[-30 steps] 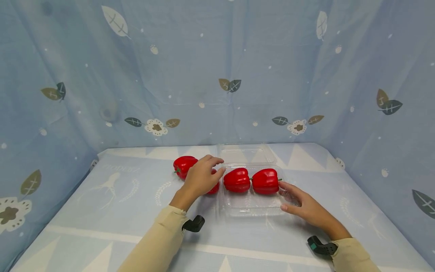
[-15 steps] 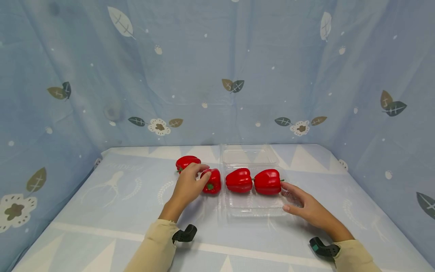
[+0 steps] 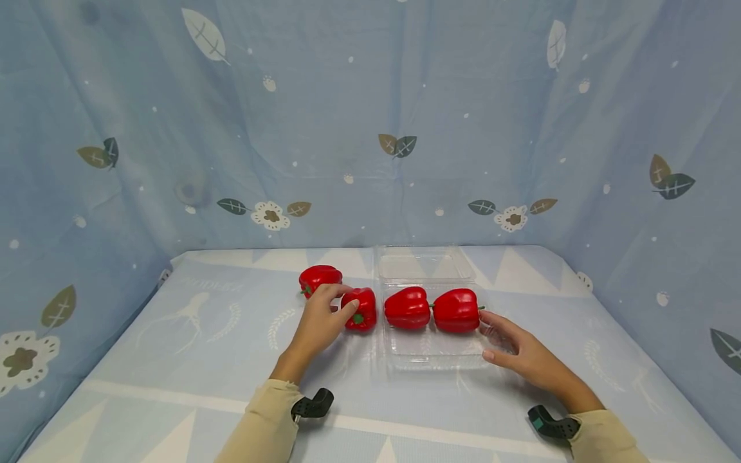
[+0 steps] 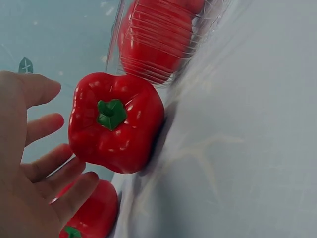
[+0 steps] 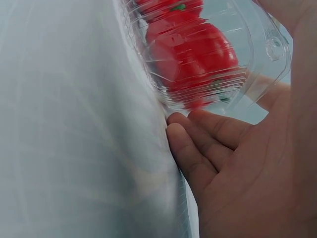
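Note:
My left hand (image 3: 318, 323) reaches beside a red bell pepper (image 3: 361, 307) that stands on the table left of the container. In the left wrist view its fingers and thumb are spread by this pepper's side, and its green stem (image 4: 112, 114) faces the camera. Another red bell pepper (image 3: 320, 276) lies behind that hand. Two more peppers, a left one (image 3: 407, 308) and a right one (image 3: 456, 311), lie in a row inside a clear plastic clamshell container (image 3: 417, 360). My right hand (image 3: 523, 355) is at the container's right end, fingers loosely bent along its wall.
The container's clear lid (image 3: 425, 265) is folded back towards the rear of the table. A pale patterned cloth (image 3: 191, 360) covers the table. Blue printed fabric (image 3: 341, 116) hangs at the back and both sides.
My left hand has drawn back left and down from above the standing pepper, uncovering it, and has settled beside it. My right hand keeps its place at the container.

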`<action>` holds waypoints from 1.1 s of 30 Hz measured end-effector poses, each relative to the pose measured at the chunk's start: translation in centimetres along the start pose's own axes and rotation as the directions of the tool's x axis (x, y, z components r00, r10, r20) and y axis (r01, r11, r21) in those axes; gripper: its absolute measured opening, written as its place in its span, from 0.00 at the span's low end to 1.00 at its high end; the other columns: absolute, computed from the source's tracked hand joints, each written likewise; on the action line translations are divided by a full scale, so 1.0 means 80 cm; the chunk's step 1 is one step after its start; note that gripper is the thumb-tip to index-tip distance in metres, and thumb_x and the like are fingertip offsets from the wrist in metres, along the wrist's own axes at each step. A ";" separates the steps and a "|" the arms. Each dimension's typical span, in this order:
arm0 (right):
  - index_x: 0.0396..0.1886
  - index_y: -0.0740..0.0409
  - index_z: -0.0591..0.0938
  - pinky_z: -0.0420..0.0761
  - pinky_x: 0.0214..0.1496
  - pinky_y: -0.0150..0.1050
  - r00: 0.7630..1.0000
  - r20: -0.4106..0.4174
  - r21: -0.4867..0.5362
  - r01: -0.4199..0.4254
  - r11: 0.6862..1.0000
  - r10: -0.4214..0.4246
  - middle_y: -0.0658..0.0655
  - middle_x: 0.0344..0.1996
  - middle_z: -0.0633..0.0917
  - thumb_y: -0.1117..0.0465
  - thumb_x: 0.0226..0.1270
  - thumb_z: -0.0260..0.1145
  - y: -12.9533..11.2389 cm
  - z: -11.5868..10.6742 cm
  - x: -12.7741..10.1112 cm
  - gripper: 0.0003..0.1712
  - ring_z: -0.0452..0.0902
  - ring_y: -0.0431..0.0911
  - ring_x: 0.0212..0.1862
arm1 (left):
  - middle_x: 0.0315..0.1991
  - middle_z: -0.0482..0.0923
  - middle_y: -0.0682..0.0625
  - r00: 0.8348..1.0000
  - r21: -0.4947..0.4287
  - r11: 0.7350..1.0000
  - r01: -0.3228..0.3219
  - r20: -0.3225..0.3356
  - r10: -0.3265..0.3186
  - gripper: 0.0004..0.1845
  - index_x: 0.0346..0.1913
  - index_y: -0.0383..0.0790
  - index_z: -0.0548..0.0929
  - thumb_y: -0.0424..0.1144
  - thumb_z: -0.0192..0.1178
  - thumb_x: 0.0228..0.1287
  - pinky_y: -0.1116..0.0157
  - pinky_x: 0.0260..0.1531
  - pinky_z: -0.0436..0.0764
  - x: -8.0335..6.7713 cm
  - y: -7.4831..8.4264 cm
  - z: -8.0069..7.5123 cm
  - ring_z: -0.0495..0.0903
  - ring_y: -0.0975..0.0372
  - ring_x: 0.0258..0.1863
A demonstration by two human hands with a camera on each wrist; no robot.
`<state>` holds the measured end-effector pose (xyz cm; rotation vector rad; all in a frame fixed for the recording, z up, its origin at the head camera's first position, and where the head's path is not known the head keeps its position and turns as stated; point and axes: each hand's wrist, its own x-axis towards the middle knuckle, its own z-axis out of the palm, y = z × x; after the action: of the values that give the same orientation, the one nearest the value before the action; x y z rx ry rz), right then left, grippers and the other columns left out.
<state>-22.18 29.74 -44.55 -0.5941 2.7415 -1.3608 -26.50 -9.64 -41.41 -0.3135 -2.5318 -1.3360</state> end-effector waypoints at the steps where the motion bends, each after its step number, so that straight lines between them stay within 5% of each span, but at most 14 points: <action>1: 0.73 0.46 0.61 0.67 0.64 0.52 1.000 -0.002 -0.003 -0.005 1.000 0.005 0.52 0.69 0.66 0.52 0.63 0.66 0.000 0.000 0.000 0.40 0.66 0.52 0.66 | 0.54 0.73 0.53 1.000 -0.011 1.000 0.010 0.005 -0.010 0.19 0.53 0.46 0.80 0.45 0.66 0.58 0.57 0.48 0.80 0.000 -0.001 0.001 0.73 0.59 0.54; 10: 0.72 0.44 0.61 0.66 0.62 0.32 1.000 -0.001 0.004 -0.001 1.000 0.001 0.49 0.69 0.66 0.52 0.63 0.66 -0.004 0.001 0.001 0.40 0.66 0.49 0.66 | 0.57 0.70 0.52 0.997 -0.056 0.995 0.082 0.012 -0.081 0.21 0.54 0.47 0.80 0.47 0.66 0.58 0.57 0.48 0.80 0.002 -0.006 0.006 0.71 0.59 0.56; 18: 0.73 0.47 0.61 0.65 0.63 0.59 1.000 0.003 0.006 0.013 1.000 -0.013 0.54 0.69 0.65 0.53 0.64 0.65 -0.001 0.000 0.000 0.39 0.65 0.55 0.66 | 0.57 0.70 0.51 0.992 -0.072 0.989 0.127 0.027 -0.125 0.21 0.55 0.46 0.79 0.47 0.66 0.59 0.56 0.51 0.78 0.004 -0.011 0.010 0.73 0.57 0.55; 33: 0.73 0.47 0.60 0.65 0.63 0.58 1.000 0.001 0.012 0.016 1.000 -0.016 0.54 0.69 0.65 0.53 0.64 0.66 -0.001 -0.001 -0.001 0.40 0.65 0.55 0.67 | 0.67 0.64 0.51 0.949 -0.128 0.955 0.266 0.209 -0.236 0.40 0.70 0.53 0.65 0.52 0.68 0.54 0.51 0.50 0.78 0.002 -0.016 0.003 0.69 0.52 0.62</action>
<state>-22.10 29.76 -44.45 -0.6177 2.7314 -1.3788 -27.08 -10.09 -42.47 -0.1567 -2.7042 -1.6777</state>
